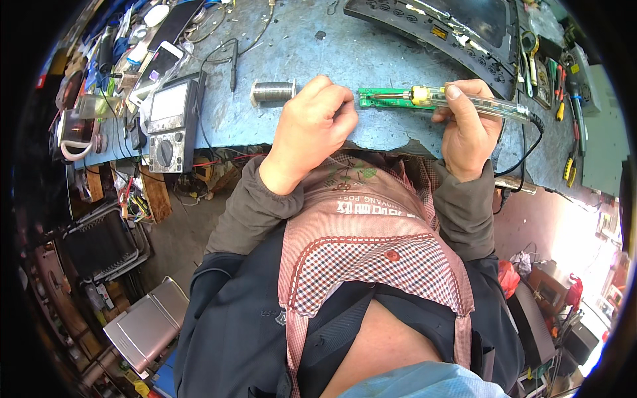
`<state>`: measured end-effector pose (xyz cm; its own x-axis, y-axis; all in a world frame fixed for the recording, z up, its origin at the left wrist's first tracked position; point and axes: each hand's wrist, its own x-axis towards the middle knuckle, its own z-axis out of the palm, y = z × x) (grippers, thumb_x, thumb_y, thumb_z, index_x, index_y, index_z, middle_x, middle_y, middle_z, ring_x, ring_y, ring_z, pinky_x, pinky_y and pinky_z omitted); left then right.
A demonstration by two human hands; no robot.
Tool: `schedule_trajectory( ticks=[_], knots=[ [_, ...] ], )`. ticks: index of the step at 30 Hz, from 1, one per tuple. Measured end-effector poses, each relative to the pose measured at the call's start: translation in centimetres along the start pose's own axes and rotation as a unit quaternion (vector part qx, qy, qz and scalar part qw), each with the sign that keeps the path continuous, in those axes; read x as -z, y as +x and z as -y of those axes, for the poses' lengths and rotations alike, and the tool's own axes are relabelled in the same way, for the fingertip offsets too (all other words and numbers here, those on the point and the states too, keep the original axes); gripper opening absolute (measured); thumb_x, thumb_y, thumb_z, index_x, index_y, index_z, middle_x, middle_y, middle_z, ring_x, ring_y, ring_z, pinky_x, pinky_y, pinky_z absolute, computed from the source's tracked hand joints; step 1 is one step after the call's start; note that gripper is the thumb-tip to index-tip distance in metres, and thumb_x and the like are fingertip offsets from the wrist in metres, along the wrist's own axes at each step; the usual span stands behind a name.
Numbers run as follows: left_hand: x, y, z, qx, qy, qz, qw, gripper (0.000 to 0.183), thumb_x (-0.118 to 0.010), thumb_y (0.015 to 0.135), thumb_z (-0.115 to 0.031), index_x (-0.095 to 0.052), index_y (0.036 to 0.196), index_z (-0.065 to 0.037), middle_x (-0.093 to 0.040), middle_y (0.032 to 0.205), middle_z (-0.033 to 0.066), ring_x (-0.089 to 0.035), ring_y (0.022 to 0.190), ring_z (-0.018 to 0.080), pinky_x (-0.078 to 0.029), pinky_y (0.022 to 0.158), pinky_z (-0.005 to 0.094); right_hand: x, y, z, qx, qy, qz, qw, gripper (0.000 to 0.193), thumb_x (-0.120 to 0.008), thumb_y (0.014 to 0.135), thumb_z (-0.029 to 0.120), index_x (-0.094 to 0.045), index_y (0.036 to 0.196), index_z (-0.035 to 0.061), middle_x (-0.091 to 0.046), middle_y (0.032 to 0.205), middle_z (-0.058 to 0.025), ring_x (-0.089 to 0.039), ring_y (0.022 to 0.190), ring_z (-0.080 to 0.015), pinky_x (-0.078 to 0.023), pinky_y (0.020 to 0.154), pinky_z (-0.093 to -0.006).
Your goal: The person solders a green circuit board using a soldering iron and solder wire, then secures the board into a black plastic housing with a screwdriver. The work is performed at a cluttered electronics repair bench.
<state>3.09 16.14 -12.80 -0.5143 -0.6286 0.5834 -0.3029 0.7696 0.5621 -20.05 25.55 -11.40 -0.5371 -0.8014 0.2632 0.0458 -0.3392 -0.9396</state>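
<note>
My right hand (469, 126) grips a soldering iron (488, 106) by its clear handle, thumb on top. The yellow collar and thin metal tip point left over a narrow green circuit board (367, 93) on the blue bench. Part of the board lies hidden beneath the iron. My left hand (315, 123) is closed, fingers curled in a pinch just left of the board's end; what they hold, if anything, cannot be made out. Beside its knuckles, to the left, lies a spool of solder wire (271, 91).
An analog multimeter (174, 123) stands at left, with a probe (233, 65) beyond it. A white phone (159, 66) lies among clutter. A large black panel (424, 36) fills the far right. Screwdrivers (561, 89) lie at the right edge, and the iron's black cord (534, 149) curves down nearby.
</note>
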Motion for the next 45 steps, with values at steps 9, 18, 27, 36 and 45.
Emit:
schedule_trajectory(
  ticks=[9,18,27,36,45],
  knots=[
    [-0.3,-0.1,0.0,0.001,0.011,-0.006,1.000,0.013,-0.076,0.082,0.005,-0.072,0.092,-0.003,-0.061,0.082,0.0094,-0.063,0.069,0.0263,-0.050,0.062,0.0374,0.0,0.0,-0.1,0.000,0.004,-0.012,1.000,0.015,-0.079,0.099,0.013,-0.072,0.101,0.0002,-0.071,0.083,-0.0048,-0.064,0.065,-0.0118,-0.050,0.061,-0.0258],
    [-0.4,0.0,0.1,0.002,0.028,-0.005,1.000,0.013,-0.076,0.082,0.004,-0.071,0.092,-0.003,-0.062,0.083,0.0100,-0.064,0.069,0.0274,-0.051,0.062,0.0384,-0.2,0.1,0.1,-0.010,-0.002,0.002,1.000,0.015,-0.079,0.099,0.014,-0.073,0.101,0.0004,-0.071,0.084,-0.0041,-0.064,0.065,-0.0111,-0.050,0.061,-0.0249],
    [-0.6,-0.1,0.0,0.006,0.029,-0.017,0.999,0.012,-0.076,0.084,0.004,-0.071,0.093,-0.003,-0.062,0.082,0.0110,-0.064,0.069,0.0278,-0.051,0.062,0.0379,-0.1,0.1,0.0,-0.016,0.005,0.004,1.000,0.014,-0.079,0.098,0.012,-0.073,0.102,0.0006,-0.071,0.085,-0.0038,-0.065,0.066,-0.0110,-0.052,0.061,-0.0251],
    [-0.3,0.3,0.7,0.104,0.003,-0.090,0.990,0.009,-0.073,0.096,0.000,-0.076,0.105,-0.001,-0.066,0.087,0.0069,-0.058,0.069,0.0122,-0.048,0.064,0.0300,1.5,-1.0,0.0,0.066,0.063,-0.064,0.994,0.017,-0.071,0.102,0.011,-0.069,0.110,-0.0035,-0.071,0.091,-0.0117,-0.068,0.070,-0.0198,-0.056,0.064,-0.0330],
    [0.8,1.2,0.7,-0.042,0.116,-0.068,0.990,0.034,-0.076,0.087,-0.002,-0.073,0.121,-0.005,-0.068,0.131,0.0153,-0.063,0.122,0.0373,-0.049,0.105,0.0467,10.7,-2.6,5.9,0.183,0.020,-0.221,0.958,0.016,-0.068,0.103,0.011,-0.068,0.111,-0.0034,-0.071,0.084,-0.0133,-0.068,0.067,-0.0219,-0.056,0.062,-0.0347]
  ],
)
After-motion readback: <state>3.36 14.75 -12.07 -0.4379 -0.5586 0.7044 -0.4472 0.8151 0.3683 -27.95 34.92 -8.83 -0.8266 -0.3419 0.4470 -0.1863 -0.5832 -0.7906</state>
